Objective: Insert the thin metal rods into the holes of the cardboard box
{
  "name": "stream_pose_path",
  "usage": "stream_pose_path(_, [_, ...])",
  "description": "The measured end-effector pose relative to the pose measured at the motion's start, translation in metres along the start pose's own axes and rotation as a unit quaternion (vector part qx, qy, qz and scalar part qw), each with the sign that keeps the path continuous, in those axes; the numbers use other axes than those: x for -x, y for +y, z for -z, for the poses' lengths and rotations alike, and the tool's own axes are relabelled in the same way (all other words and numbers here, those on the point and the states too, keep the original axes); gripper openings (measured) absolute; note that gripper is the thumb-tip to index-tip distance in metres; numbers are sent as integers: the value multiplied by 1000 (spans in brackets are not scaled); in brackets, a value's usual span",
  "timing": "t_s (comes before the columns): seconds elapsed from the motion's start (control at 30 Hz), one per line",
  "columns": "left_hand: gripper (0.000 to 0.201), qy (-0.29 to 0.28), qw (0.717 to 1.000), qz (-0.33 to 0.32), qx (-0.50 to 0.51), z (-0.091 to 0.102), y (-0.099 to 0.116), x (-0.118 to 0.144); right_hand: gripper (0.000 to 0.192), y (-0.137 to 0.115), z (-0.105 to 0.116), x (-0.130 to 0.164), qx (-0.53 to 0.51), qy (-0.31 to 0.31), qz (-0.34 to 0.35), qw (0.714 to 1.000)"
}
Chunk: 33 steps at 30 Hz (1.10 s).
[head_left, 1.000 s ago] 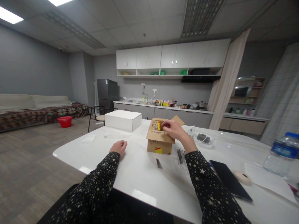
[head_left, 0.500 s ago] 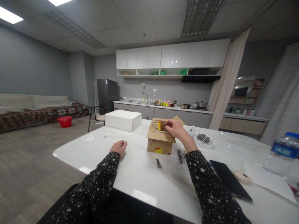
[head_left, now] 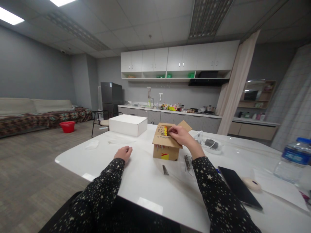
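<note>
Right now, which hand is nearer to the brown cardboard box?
The right hand: it is at the top of the brown cardboard box. The left hand rests on the white table, left of the box and clearly apart from it.

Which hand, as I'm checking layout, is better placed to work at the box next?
Probably the right hand: it's over the cardboard box, while the left hand is apart from it.

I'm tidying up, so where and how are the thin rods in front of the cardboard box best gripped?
Probably pinch the thin rods across their middle, coming from above, squeezing both long sides: they lie flat on the white table in a narrow bundle, pointing roughly toward the cardboard box just beyond.
</note>
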<state>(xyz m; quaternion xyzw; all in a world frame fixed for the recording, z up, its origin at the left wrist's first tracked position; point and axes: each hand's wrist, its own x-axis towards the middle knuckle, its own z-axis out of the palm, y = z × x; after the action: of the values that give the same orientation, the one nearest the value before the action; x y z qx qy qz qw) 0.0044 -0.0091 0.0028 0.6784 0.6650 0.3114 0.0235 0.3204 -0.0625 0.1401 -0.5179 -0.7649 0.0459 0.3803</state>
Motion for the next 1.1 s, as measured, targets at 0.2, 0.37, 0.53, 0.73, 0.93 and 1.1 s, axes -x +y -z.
stream_pose_path(0.2, [37,0,1000,-1,1,1,1,0,15,0,2,0,12,-16,2,1000])
stream_pose_path(0.37, [36,4,1000,-4,0,1,2,0,18,2,0,-1,-3,-24,13,1000])
stream_pose_path(0.53, [36,6,1000,-7,-3,0,0,0,11,2,-1,-1,-15,-18,5,1000])
stream_pose_path(0.73, [37,9,1000,-10,-7,-4,-3,-2,11,4,0,-1,0,11,-12,1000])
stream_pose_path(0.93, [37,9,1000,-11,-1,-5,-5,-3,12,0,7,1,34,21,-21,999])
stream_pose_path(1.1, [37,5,1000,-12,-1,-4,-6,-4,13,-7,9,3,37,-5,-13,999])
